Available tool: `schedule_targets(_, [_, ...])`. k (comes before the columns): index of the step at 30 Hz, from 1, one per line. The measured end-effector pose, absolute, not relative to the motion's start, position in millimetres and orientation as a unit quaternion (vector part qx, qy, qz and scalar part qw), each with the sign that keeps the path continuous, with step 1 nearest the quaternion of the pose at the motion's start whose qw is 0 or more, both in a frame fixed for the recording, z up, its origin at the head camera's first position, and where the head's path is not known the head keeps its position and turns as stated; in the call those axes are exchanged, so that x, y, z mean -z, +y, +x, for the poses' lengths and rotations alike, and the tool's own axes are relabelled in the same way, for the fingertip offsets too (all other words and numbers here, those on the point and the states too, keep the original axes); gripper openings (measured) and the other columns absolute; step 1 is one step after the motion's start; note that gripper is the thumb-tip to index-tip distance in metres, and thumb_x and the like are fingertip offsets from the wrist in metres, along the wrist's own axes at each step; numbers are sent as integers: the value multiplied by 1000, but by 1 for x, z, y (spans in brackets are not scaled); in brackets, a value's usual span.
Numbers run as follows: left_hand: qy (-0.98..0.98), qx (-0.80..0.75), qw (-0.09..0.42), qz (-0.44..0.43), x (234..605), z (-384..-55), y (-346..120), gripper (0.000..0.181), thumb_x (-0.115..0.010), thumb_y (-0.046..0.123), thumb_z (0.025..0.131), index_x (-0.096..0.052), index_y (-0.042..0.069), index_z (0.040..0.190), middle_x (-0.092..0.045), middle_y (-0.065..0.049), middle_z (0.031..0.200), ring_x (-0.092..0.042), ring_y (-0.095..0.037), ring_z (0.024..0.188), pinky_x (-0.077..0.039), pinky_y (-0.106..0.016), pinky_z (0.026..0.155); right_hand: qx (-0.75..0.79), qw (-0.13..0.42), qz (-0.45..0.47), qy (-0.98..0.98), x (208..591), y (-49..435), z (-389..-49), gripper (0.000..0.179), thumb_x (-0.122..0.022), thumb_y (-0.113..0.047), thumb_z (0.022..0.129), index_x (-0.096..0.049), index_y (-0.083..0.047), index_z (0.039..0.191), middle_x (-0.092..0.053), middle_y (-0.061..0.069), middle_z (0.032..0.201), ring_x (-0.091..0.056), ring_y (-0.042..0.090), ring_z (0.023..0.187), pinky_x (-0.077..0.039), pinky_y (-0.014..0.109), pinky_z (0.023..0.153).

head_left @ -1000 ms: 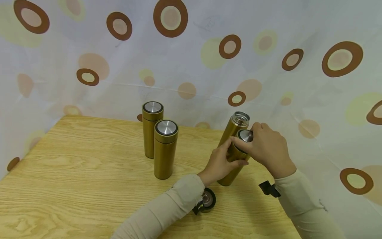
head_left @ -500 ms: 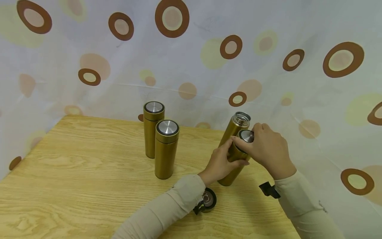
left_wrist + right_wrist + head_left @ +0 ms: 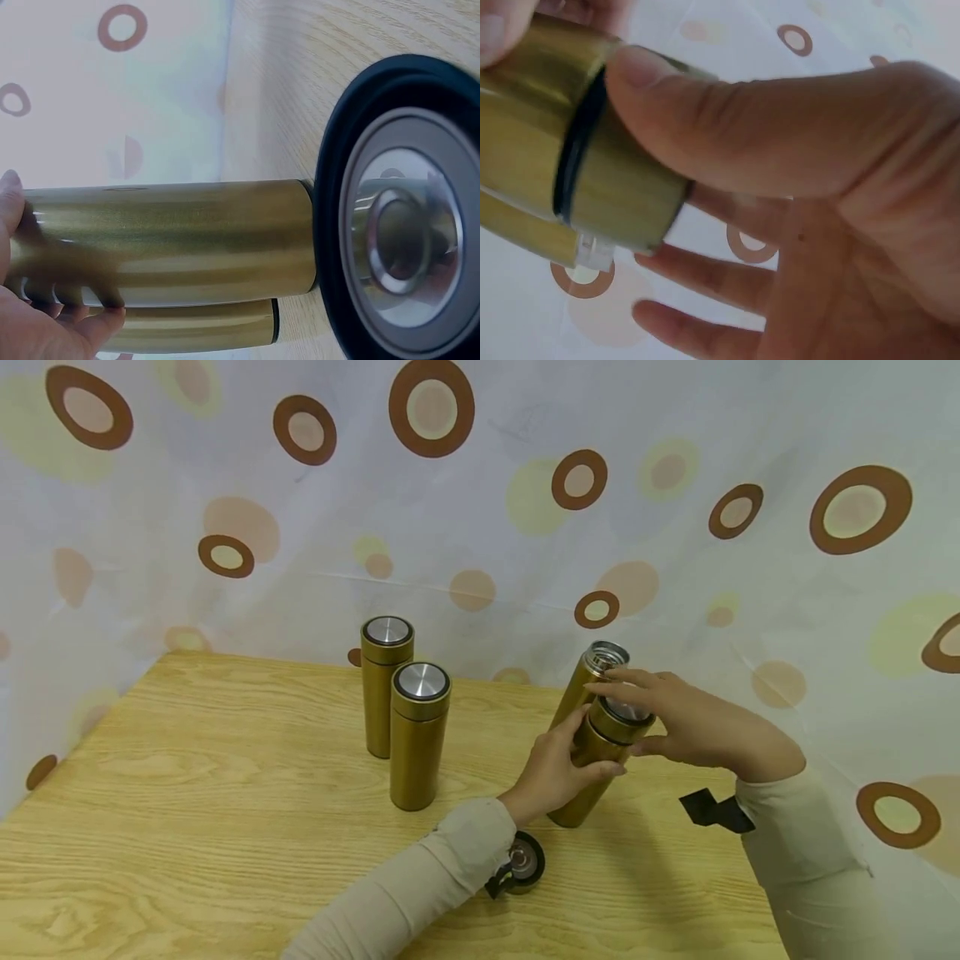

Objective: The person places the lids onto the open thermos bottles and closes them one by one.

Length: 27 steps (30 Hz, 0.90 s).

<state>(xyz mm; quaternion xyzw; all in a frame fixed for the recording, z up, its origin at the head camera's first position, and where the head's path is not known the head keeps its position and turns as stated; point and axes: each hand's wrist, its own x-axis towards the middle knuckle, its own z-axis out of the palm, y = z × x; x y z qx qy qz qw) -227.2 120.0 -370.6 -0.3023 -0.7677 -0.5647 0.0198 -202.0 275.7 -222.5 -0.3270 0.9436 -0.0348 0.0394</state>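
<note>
A gold thermos flask (image 3: 583, 793) with its lid (image 3: 618, 720) on stands at the table's right; its top shows a brushed steel disc. My left hand (image 3: 551, 768) grips it below the lid, thumb on the near side. At the lid is my right hand (image 3: 697, 722), its fingers fairly straight and spread over the top. In the right wrist view the thumb (image 3: 727, 127) lies along the lid's side while the other fingers (image 3: 705, 277) extend past it. Just behind, partly hidden, is a lidless flask (image 3: 573, 697) with a bare steel mouth. A loose lid (image 3: 525, 860) lies underside up below my left wrist.
Two more gold flasks, the rear one (image 3: 377, 710) and the front one (image 3: 416, 760), stand upright with lids on, left of my hands. The wooden table (image 3: 225, 793) meets a patterned cloth (image 3: 480, 510) along its back and right sides.
My right hand has loosened around the lid and turned counterclockwise, its wrist shifting right and its thumb coming to the lid's right side. The left hand and the flasks stay in place.
</note>
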Motion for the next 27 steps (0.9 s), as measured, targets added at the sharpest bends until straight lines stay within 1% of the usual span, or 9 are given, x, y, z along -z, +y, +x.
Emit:
schedule_targets(3, [-767,565,22,-302,371,-228,120,82,-72,38,85,-28,17,151,-53,-4,137,-56,-15,119,-48,-28,95,47,63,-347,935,216,279,-206,73,-76,0,79,-44,-9,144,-37,21,148,-38,45,132,-43,59,97])
schedule_targets(5, [-767,566,22,-303,371,-228,120,82,-72,38,85,-28,18,151,-52,-3,138,-56,-15,119,-48,-28,95,53,70,-347,934,214,279,-207,71,-74,4,79,-45,-9,143,-39,20,148,-39,43,132,-46,56,96])
schedule_targets(9, [-767,564,21,-304,372,-228,120,82,-72,38,85,-28,19,151,-52,-3,138,-55,-15,119,-48,-29,95,55,66,-343,935,215,279,-208,71,-74,6,78,-47,-10,142,-41,18,146,-41,41,131,-49,52,93])
schedule_targets(12, [-767,564,23,-305,373,-228,120,81,-72,38,85,-28,19,150,-54,-3,136,-56,-14,117,-49,-28,94,53,58,-343,936,218,278,-208,70,-73,7,79,-47,-8,142,-43,19,144,-42,42,130,-50,51,92])
schedule_targets(14, [-766,565,26,-307,374,-228,120,80,-72,37,85,-29,19,150,-54,-3,135,-57,-13,116,-49,-26,93,49,51,-342,937,220,278,-208,69,-72,7,80,-46,-6,142,-46,20,139,-48,39,123,-52,49,88])
schedule_targets(17, [-765,565,30,-309,374,-228,120,78,-72,37,85,-30,17,149,-55,-3,133,-57,-12,115,-49,-23,91,46,46,-328,942,222,277,-207,66,-71,4,82,-45,-5,142,-50,19,127,-57,28,102,-53,39,76])
schedule_targets(20, [-766,564,29,-307,373,-227,120,79,-72,36,85,-31,17,149,-56,-2,132,-58,-11,113,-49,-21,90,51,41,-311,948,224,277,-205,63,-71,-4,86,-44,-3,142,-52,16,114,-53,16,82,-47,30,65])
schedule_targets(23, [-768,563,30,-304,372,-227,120,79,-72,36,85,-31,17,149,-57,-2,130,-58,-10,111,-48,-21,89,53,37,-301,951,225,276,-205,61,-69,-12,89,-43,0,142,-51,17,107,-50,13,75,-44,28,62])
schedule_targets(27, [-766,566,33,-305,372,-226,119,78,-73,35,84,-32,19,148,-58,-1,129,-58,-9,110,-48,-20,88,58,41,-273,959,226,274,-204,61,-66,-23,92,-42,0,143,-49,19,105,-48,13,71,-43,28,59])
